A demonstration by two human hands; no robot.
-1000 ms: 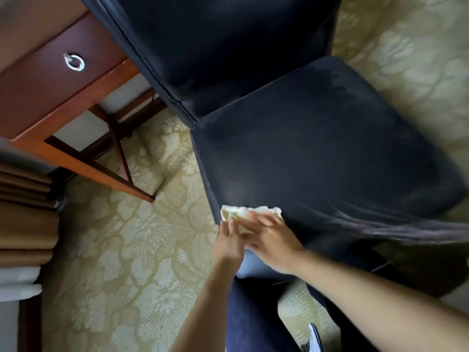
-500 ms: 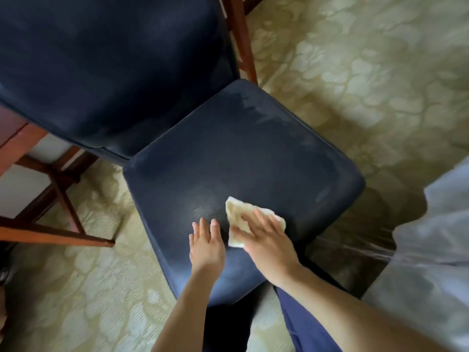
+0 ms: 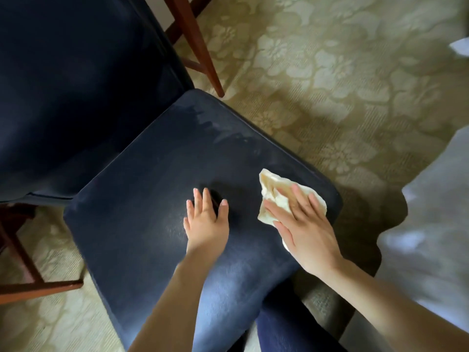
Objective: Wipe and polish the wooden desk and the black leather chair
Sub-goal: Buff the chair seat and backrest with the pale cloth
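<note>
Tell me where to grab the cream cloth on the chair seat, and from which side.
Probably the crumpled far corner of the cloth, pinched from above at its far end: it bunches up in folds off the seat, while the right hand lies flat over the rest.

The floor is covered by a beige floral carpet (image 3: pixel 330 72); pale fabric (image 3: pixel 431 212) is seen at the right.

Seat (image 3: pixel 157 174) open toward its far corner, backrest (image 3: pixel 76 85) walling the left, desk leg (image 3: pixel 200 47) just beyond
</note>
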